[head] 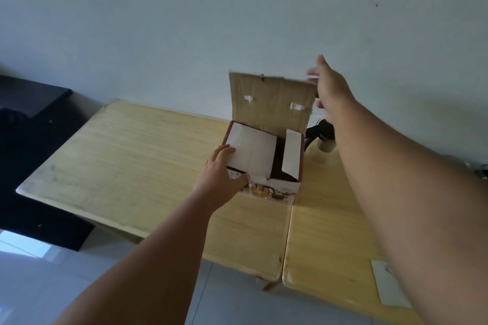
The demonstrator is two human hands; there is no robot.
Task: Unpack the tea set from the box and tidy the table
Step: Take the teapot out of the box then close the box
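Box (264, 163) standing on wooden surface (126, 166), near its middle seam, top lid (270, 101) raised upright at far side. Left hand (221, 179) clasps box's near-left corner, fingers over inner white flap (250, 152), thumb on printed front. Right hand (330, 90) at lid's upper right edge; grip on lid unclear, blurred. Tea set not visible: dark interior only. Opening lies directly beyond left hand, so left is nearer to inner flaps; box's long axis runs left–right. Metal kettle (323, 137) behind box.
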